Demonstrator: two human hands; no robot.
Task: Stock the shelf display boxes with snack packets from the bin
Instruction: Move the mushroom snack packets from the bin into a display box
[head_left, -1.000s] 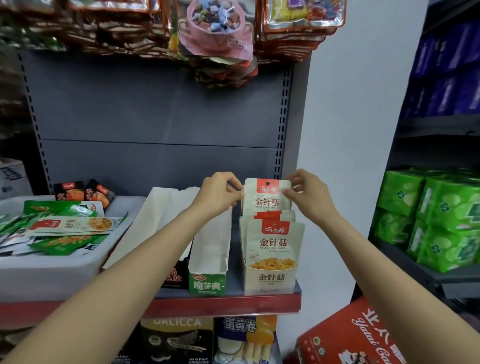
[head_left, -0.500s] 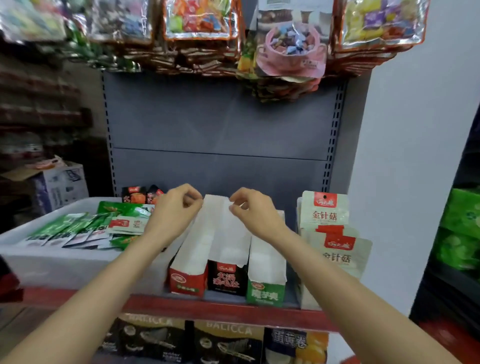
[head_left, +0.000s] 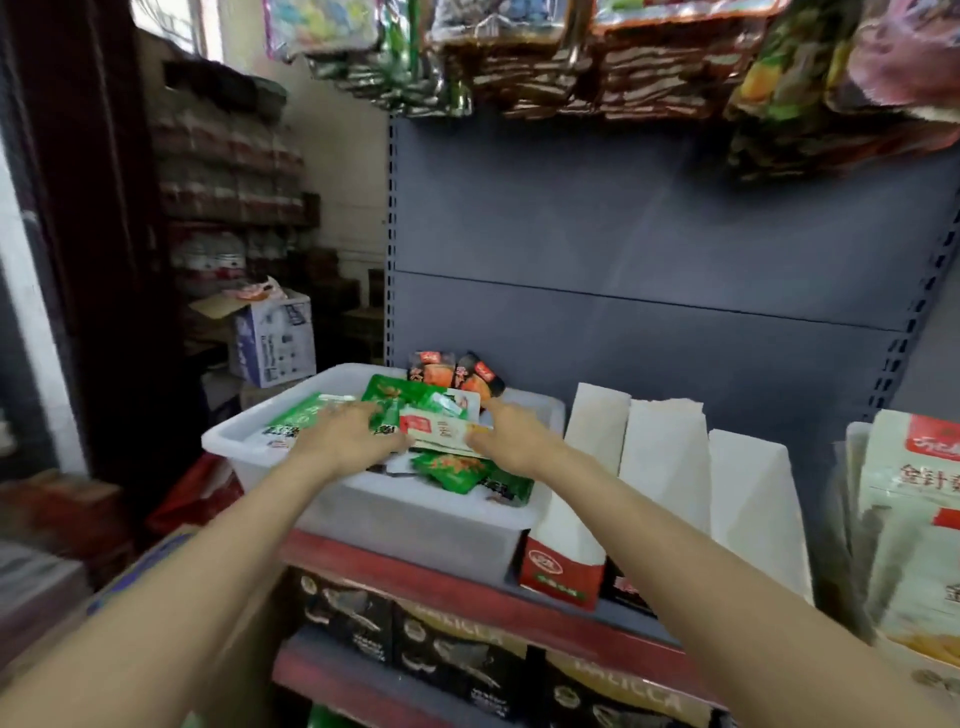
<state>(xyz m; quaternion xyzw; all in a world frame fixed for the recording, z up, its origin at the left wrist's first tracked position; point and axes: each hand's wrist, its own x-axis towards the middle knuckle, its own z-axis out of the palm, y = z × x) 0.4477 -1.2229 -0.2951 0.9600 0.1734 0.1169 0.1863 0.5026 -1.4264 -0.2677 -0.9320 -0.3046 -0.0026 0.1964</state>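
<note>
What moved: both hands left the white boxes and went over to the bin.
Left hand (head_left: 345, 436): lies flat on the green packets (head_left: 306, 418), fingers spread, holding nothing.
Right hand (head_left: 511, 441): touches the white and red packet (head_left: 441, 428); the picture is too blurry to tell its grip.
Bin (head_left: 415, 525): sits on the shelf (head_left: 457, 584), full of snack packets.
Display boxes (head_left: 665, 467): stand just beside the bin, on its right.
Watch out: the packets look slippery, so some could slide off the pile.
</note>
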